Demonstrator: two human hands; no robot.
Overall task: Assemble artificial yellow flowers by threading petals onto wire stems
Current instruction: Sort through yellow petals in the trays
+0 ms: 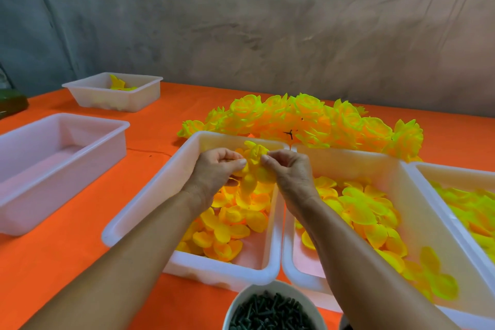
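I see both hands meeting over the far end of the middle tray [150, 211]. My left hand [214, 169] and right hand [290, 170] each pinch a half-built flower [254, 158] between thumb and fingertips, the other fingers curled in; the flower hangs in the air between them, above loose petals [227, 225] heaped in that tray. I cannot make out a wire stem in it. Touching this tray on the right is a second tray [401, 182] with larger petals, and a third [428, 169] sits beside that one. Finished flowers [321, 120] lie in a row on the orange worktop [67, 262] just behind the trays. A bowl [241, 300] of dark pieces stands at the near edge. To the left are an empty tray [53, 147] and a small tub [112, 91] well apart.
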